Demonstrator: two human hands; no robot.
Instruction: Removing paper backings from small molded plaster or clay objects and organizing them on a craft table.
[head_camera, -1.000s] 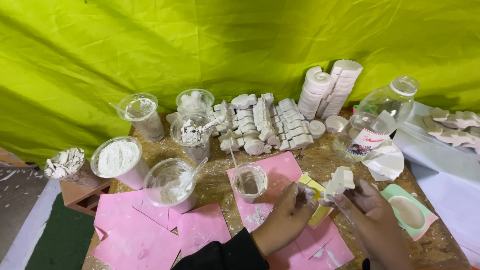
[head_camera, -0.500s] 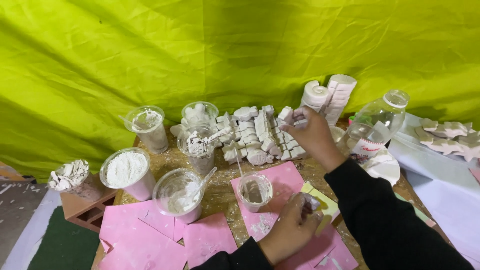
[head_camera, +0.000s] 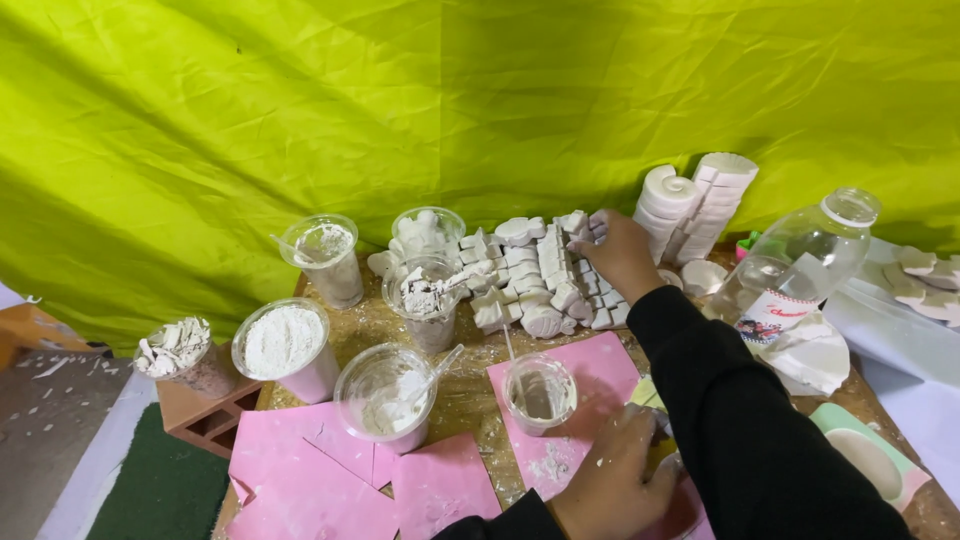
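My right hand (head_camera: 615, 250) reaches to the back of the table, its fingertips closed on a white plaster piece at the right end of the rows of white plaster casts (head_camera: 535, 275). My left hand (head_camera: 610, 485) rests low on the pink mat (head_camera: 590, 365), curled round a small tool that is mostly hidden. A small clear cup (head_camera: 540, 392) with a stick in it stands on the mat just left of that hand. Both sleeves are black.
Left of the mat stand clear cups: one with white paste and a spoon (head_camera: 390, 400), one with white powder (head_camera: 285, 345), one with broken plaster (head_camera: 180, 350) on a brick. Stacked round casts (head_camera: 690, 205) and a clear bottle (head_camera: 800, 260) stand at the right. A yellow-green cloth (head_camera: 400, 100) hangs behind.
My right hand carried a white plaster piece from the near right up to the rows of casts and has stayed there for the last half second. My left hand stayed on the mat.
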